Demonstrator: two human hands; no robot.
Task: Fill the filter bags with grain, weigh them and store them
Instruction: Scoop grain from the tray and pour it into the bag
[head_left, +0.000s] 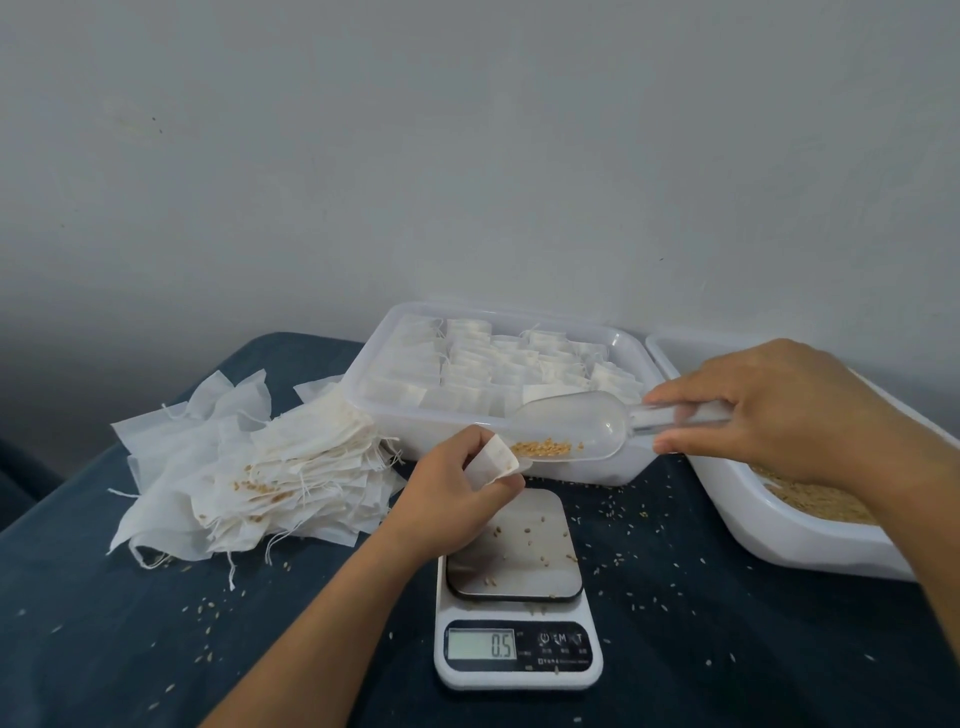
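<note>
My left hand pinches a small white filter bag above the scale. My right hand grips the handle of a clear plastic scoop. The scoop lies nearly level, its mouth at the bag's opening, with a little golden grain near its lip. The scale's steel plate carries a few loose grains and its display reads 0.5. A white tub of grain stands at the right, under my right wrist. Behind the scoop, a clear box holds several rows of filled bags.
A heap of empty filter bags with strings lies at the left on the dark blue cloth. Spilled grains are scattered over the cloth around the scale. A plain grey wall rises close behind the boxes.
</note>
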